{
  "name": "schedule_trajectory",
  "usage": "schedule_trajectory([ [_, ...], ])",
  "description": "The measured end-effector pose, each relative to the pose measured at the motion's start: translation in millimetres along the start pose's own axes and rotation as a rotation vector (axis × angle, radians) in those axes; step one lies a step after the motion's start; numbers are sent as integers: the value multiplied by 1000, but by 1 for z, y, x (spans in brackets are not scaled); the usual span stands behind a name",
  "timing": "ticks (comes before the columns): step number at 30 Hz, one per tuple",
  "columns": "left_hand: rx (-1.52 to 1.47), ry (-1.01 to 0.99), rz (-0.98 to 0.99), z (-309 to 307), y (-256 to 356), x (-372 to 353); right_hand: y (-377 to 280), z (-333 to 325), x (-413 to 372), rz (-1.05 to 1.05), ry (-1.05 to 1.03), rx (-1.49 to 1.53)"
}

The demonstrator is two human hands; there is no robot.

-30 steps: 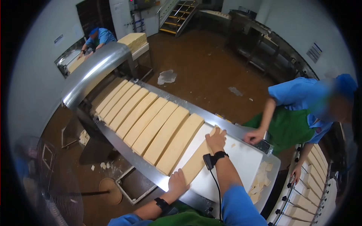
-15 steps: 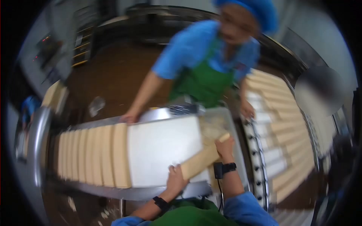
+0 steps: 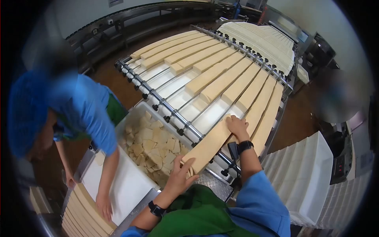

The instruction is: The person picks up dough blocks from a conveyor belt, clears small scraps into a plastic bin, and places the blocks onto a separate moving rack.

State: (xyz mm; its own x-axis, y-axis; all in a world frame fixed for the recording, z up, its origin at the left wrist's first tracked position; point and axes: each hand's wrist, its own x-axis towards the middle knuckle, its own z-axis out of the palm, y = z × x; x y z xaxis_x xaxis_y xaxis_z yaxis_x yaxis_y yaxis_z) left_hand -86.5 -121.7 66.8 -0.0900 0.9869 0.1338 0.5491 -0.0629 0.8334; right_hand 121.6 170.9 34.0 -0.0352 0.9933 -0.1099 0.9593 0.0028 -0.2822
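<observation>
A long stack of thin, pale tan sheets lies slantwise between my hands, across the near rail of the lane conveyor. My left hand is wrapped around its near end, thumb on top. At the far end, my right hand has its fingers curled over the stack. Longer rows of the same sheets lie in lanes on the conveyor, parted by thin metal rods. Beside my left hand, a plastic bin holds many broken sheet pieces.
On the left, a co-worker in blue leans over a white belt, one hand near rows of stacked sheets. White trays stand stacked at right. Black knobs line the conveyor's metal rail.
My view has swung right, from the white belt to the lane conveyor. Both hands have carried the stack from over the belt to the conveyor's near edge.
</observation>
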Motion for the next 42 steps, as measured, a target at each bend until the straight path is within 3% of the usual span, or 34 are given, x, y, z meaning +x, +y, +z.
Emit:
schedule_trajectory([
  [3,-68,-72,-6,21,-3,27,14,5,35,-13,-83,-100],
  [5,2,-38,158,39,-9,52,19,20,45,10,272,-26],
  [9,-54,-106,108,72,-12,89,18,17,18,-10,158,-54],
  [11,-41,-62,143,82,-18,99,14,19,-11,-157,169,63],
  [13,-69,-63,142,79,-19,98,12,27,-45,-465,326,442],
  [15,-99,-67,138,69,-23,92,3,29,-80,-686,317,660],
  [16,-132,-68,82,61,-26,87,-1,25,-93,-684,317,661],
  [18,-166,-76,29,46,-37,76,-6,19,-114,-808,211,378],
  [21,23,59,37,21,-61,49,-3,28,-114,-798,280,324],
  [23,75,141,-72,7,-79,23,-3,30,-114,-791,342,319],
  [25,319,210,-17,-6,-109,-7,-2,37,-114,-888,441,264],
  [29,462,182,-17,-31,-153,-67,-2,49,-112,-965,552,243],
  [33,342,147,-57,-36,-184,-109,-3,50,-113,-922,503,296],
  [36,371,136,63,-35,-180,-118,-2,51,-116,-902,475,311],
  [38,466,141,247,-31,-175,-114,-1,52,-115,-891,469,307],
  [42,578,95,260,-27,-185,-116,-2,56,-116,-869,473,306],
])
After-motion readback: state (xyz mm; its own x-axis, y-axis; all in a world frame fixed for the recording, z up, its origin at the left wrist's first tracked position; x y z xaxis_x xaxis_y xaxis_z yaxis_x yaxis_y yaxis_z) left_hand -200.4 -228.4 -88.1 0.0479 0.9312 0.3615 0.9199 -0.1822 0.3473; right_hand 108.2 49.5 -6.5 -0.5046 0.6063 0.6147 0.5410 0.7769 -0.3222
